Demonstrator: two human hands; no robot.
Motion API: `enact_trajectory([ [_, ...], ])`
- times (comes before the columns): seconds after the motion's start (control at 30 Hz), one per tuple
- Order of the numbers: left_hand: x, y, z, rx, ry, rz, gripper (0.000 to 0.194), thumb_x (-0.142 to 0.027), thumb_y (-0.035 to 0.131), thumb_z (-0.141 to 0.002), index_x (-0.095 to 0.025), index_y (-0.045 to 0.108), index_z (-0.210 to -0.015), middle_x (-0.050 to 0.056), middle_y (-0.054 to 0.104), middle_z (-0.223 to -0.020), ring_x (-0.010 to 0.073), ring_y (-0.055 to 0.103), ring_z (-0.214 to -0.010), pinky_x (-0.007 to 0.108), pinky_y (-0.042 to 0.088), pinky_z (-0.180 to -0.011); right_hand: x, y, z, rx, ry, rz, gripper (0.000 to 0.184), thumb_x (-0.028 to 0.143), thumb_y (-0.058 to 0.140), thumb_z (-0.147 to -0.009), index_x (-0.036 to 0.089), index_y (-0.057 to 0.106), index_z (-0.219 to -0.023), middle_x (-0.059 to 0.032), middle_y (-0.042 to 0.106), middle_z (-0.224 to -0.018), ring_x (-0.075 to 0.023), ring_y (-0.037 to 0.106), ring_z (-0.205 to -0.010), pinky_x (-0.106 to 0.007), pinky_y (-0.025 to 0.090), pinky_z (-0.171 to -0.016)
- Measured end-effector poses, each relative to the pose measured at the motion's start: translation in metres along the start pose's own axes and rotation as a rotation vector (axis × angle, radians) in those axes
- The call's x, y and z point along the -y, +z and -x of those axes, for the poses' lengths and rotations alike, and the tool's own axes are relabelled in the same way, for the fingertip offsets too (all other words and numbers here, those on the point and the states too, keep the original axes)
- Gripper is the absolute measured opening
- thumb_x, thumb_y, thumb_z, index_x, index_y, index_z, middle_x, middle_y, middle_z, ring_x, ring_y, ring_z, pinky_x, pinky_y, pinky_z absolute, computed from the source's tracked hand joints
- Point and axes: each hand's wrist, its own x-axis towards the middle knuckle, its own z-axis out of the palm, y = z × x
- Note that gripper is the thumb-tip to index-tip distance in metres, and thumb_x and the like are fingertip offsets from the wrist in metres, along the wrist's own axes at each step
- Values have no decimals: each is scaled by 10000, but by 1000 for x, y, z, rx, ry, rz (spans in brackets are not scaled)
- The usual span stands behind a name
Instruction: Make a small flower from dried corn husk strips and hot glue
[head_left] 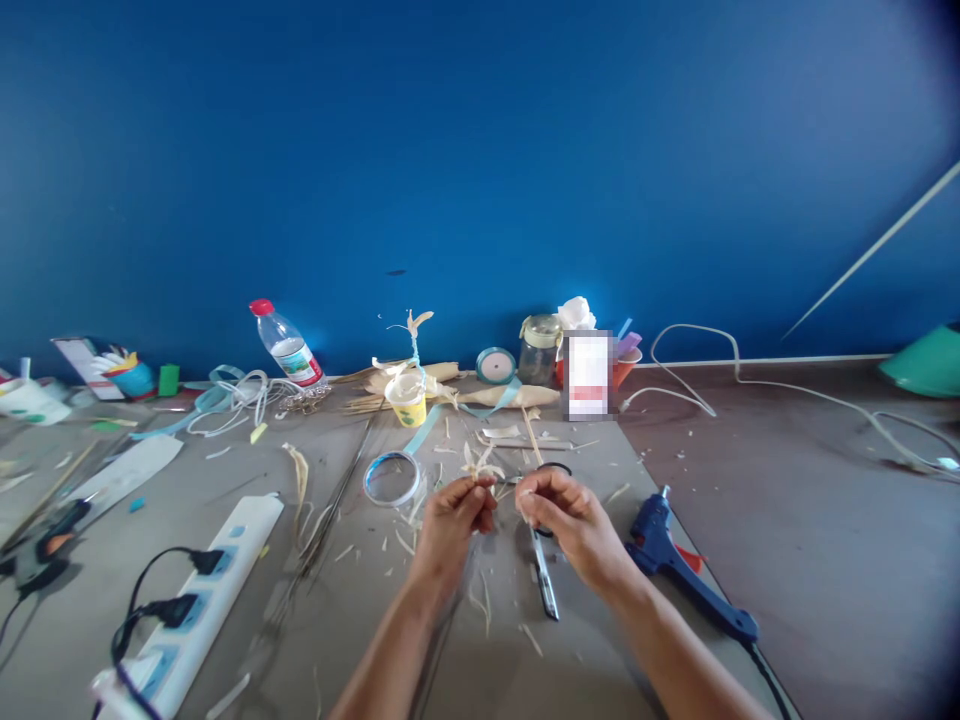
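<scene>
My left hand [448, 525] is closed in a pinch on a small pale flower of dried husk strips [481, 464], its petals spreading above the fingertips. Just right of it, my right hand [568, 515] has thumb and forefinger pressed together; whatever they hold is too small to make out. The two hands are apart. Behind the right hand lie scissors with black handles [558, 467], partly hidden. Below it a utility knife [547, 585] rests on the table. A roll of clear tape [367, 482] lies left of my left hand, among husk scraps.
A blue glue gun [686, 575] lies by my right forearm. At left are a white power strip [238, 548] with black plugs and another glue gun [45, 555]. Towards the blue wall stand a yellow cup [409, 408], a tilted water bottle [289, 345] and a lidded jar [538, 355].
</scene>
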Motion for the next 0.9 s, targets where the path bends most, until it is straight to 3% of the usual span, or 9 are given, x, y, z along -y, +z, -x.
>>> enact_trajectory([
  [0.1, 3, 0, 0, 28, 15, -10, 251, -351, 621, -733, -121, 652, -827, -4, 552, -621, 70, 459, -492, 219, 333, -508, -3, 3, 0, 42, -127, 79, 154, 300, 604, -771, 175, 568, -689, -1, 529, -696, -114, 489, -653, -239, 397, -607],
  [0.23, 3, 2, 1, 51, 4, -16, 259, -370, 638, -712, -122, 642, -788, -25, 519, -552, 70, 439, -466, 217, 325, -495, -9, 8, 1, 30, -193, 159, 132, 284, 571, -801, 182, 579, -717, -7, 523, -715, -123, 514, -684, -251, 436, -645],
  [0.43, 4, 7, 3, 95, 36, -128, 259, -381, 589, -752, -141, 602, -655, -33, 470, -520, 84, 430, -500, 217, 340, -520, -14, 13, 3, -2, -313, 277, 69, 224, 560, -801, 212, 620, -768, -65, 543, -982, -166, 563, -828, -285, 477, -651],
  [0.6, 1, 6, 5, 134, 88, -199, 217, -343, 574, -764, -147, 640, -698, -17, 498, -586, 101, 449, -571, 225, 365, -578, -13, 10, 3, -52, -483, 471, 114, 153, 551, -803, 231, 628, -773, -56, 612, -998, -205, 545, -970, -401, 403, -864],
  [0.9, -5, 7, 8, 204, 140, -234, 251, -374, 570, -776, -161, 694, -824, 18, 623, -724, 167, 531, -769, 266, 414, -746, -8, 14, 4, -55, -702, 596, 151, 105, 518, -814, 228, 606, -821, -56, 642, -903, -190, 571, -881, -395, 422, -820],
])
